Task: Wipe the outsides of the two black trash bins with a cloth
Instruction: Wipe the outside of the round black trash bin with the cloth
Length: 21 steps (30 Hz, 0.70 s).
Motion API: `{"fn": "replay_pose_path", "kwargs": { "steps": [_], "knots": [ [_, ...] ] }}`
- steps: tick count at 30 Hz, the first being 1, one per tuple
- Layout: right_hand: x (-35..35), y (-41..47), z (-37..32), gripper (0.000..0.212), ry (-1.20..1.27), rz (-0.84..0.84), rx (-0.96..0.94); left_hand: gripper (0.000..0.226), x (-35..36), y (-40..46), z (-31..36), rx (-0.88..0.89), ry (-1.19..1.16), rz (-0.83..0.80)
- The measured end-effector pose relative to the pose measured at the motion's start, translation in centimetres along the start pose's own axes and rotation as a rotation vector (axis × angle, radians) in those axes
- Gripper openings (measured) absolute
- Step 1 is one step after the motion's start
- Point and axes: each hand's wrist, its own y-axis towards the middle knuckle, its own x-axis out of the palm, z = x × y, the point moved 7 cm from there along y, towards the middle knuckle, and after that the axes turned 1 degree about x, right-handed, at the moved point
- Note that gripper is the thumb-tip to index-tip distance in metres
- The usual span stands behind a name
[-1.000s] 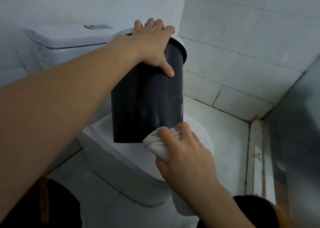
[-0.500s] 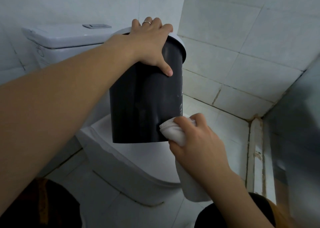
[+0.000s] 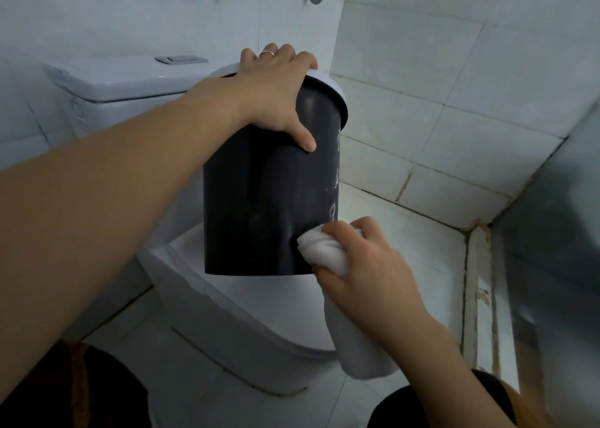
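One black bin [image 3: 269,200] was held clear above the toilet lid [image 3: 259,297], left hand [image 3: 276,93] clamped over its rim, presumably exposing the wall. Right hand [image 3: 367,265] gripped the cloth [image 3: 321,252], pressed low against it.

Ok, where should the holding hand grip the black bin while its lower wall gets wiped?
Probably at the rim, from above, as the left hand does now: the black bin is smooth and tapering, and its white lip stops slipping. That keeps the lower wall free for the cloth.
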Motion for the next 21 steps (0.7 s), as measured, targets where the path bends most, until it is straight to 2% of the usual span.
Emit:
{"fn": "replay_pose_path", "kwargs": {
  "steps": [3,8,13,16,21],
  "knots": [
    [0.2,-0.5,0.7,0.034,0.087,-0.066,0.007,0.111,-0.2,-0.2,-0.7,-0.047,-0.101,0.026],
    [-1.5,0.4,2.5,0.032,0.142,0.091,0.072,0.093,-0.7,-0.9,-2.0,-0.123,-0.325,0.112],
    [-1.4,0.9,3.3,0.032,0.138,0.098,0.102,0.077,-1.2,-1.8,-2.6,-0.166,-0.481,0.116],
    [-1.3,0.9,3.3,0.032,0.129,0.101,0.103,0.078,-0.8,-1.8,-3.0,-0.172,-0.495,0.080],
    [-1.3,1.1,3.1,0.032,0.103,0.103,0.105,0.086,-1.2,-0.5,-2.9,-0.131,-0.391,0.000]
  ]
}}
